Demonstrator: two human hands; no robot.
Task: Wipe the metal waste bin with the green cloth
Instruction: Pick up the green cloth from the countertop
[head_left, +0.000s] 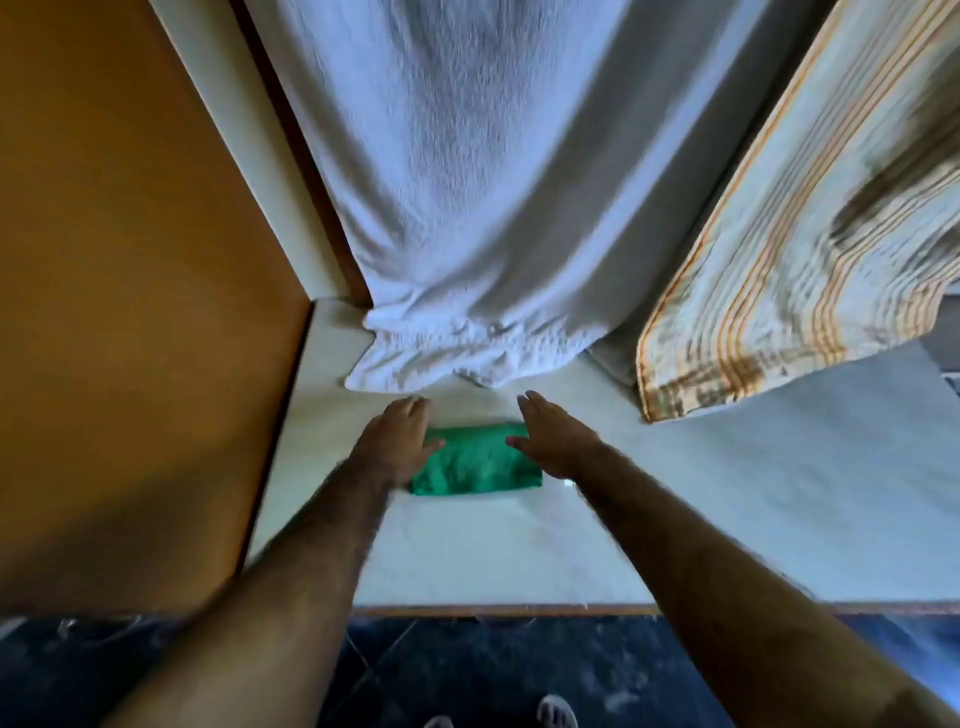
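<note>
A folded green cloth (475, 461) lies flat on a pale shelf (519, 556). My left hand (397, 441) rests at the cloth's left edge, fingers spread and thumb touching the fabric. My right hand (553, 439) hovers at the cloth's right edge, fingers straight and apart, thumb over the cloth's corner. Neither hand grips the cloth. No metal waste bin is in view.
A white towel (457, 208) hangs down behind the cloth, its hem bunched on the shelf. A striped orange and white cloth (800, 244) hangs at the right. An orange-brown panel (130, 312) walls the left side. Dark floor (467, 675) lies below the shelf's front edge.
</note>
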